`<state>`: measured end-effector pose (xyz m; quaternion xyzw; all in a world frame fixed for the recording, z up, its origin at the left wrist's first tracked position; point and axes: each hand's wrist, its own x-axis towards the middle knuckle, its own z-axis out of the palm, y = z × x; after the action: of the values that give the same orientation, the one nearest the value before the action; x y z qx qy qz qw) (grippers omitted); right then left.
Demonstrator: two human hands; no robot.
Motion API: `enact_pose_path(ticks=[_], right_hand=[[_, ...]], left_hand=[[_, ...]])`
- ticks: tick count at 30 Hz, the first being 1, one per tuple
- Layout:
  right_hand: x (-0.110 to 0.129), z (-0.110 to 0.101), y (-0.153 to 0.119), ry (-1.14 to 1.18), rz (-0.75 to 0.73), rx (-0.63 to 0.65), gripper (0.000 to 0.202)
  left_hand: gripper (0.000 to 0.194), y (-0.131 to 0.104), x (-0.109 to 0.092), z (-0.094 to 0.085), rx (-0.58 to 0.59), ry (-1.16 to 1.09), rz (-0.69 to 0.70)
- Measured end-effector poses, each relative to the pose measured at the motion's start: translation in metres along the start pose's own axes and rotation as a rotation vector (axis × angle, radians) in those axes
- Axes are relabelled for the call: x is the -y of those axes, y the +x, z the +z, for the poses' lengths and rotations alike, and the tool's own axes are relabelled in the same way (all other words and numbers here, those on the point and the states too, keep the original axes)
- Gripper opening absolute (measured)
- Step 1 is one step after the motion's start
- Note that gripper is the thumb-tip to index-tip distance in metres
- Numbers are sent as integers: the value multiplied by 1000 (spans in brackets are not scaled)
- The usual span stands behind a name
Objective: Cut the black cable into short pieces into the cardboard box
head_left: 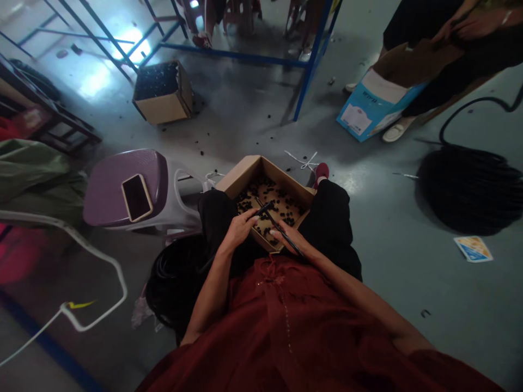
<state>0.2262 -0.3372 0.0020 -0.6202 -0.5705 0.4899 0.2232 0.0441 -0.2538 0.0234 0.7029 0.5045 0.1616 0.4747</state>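
Note:
An open cardboard box [241,175] with many small black pieces [286,211] in it stands between my knees. Over its near left side, my left hand [240,228] is closed on a short black tool [263,208]. My right hand [289,238] grips a thin black rod [291,243] that slants from the box's middle down toward my wrist. The rod's upper part passes close to the tool's tip; whether they touch is unclear.
A phone [137,197] lies on a purple stool [102,188] at the left. Beyond are a box of black pieces [163,106] and a blue-framed table [245,56]. At the right are a person's hands [474,24], a blue carton [365,111] and a black coil [469,188].

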Motion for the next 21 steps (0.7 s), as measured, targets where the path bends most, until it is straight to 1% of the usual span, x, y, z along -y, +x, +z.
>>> enact_pose_path(ticks=[5, 14, 21], right_hand=[[-6, 4, 1, -48, 14, -22, 29], [-15, 10, 4, -110, 33, -51, 26], [-20, 11, 6, -151, 40, -54, 22]], left_hand=[[35, 0, 0, 3, 7, -3, -2], [38, 3, 6, 8, 23, -21, -58], [37, 3, 8, 9, 22, -39, -53]])
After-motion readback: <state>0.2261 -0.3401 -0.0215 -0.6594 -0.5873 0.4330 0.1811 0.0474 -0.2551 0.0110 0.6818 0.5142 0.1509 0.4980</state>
